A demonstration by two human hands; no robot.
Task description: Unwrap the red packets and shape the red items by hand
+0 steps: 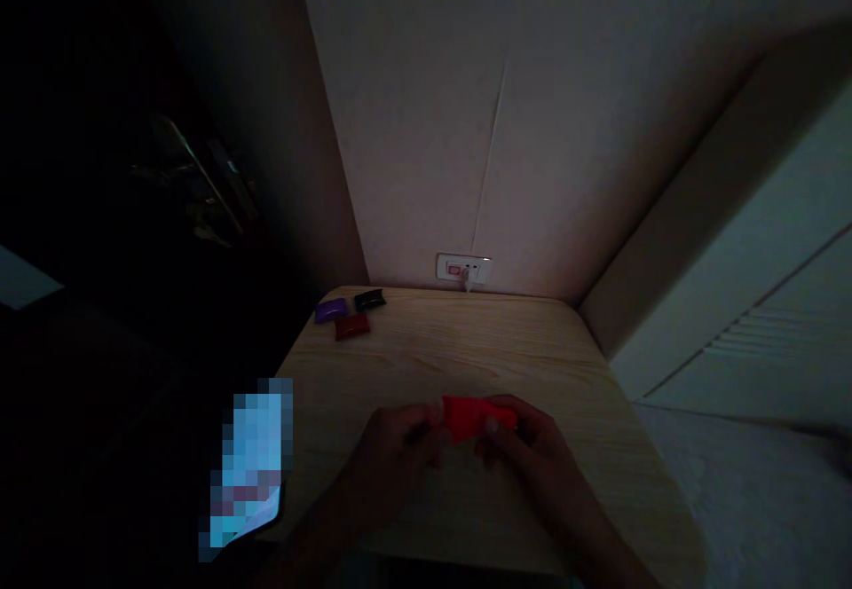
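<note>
Evidently the work is at a middle point, judging by how things lie: one bright red piece (pixel 464 418) is up between the two hands, while three small packets sit apart from it on the far left corner of the wooden table (pixel 525 345). Of these, the purple packet (pixel 331 310) lies nearest the edge, the black packet (pixel 370 299) is toward the wall (pixel 413 110), and the dark red packet (pixel 352 327) is closest to the person; no hand is near them. Whether those three are finished with or waiting, nothing shows, but the handling of the bright red piece looks incomplete, since neither hand has let it go. It is over the near part of the table, its broad end to the left and its narrower end to the right. The left hand (pixel 403 443) is mostly closed, its fingertips pinching the broad end's edge, though gloom and blur hide the exact contact. The right hand (pixel 536 447) grips the narrower end, thumb laid across the near face and fingers curled around the far side, with little gap between. A lit screen (pixel 249 456), its picture blocked out, is near the left arm.
</note>
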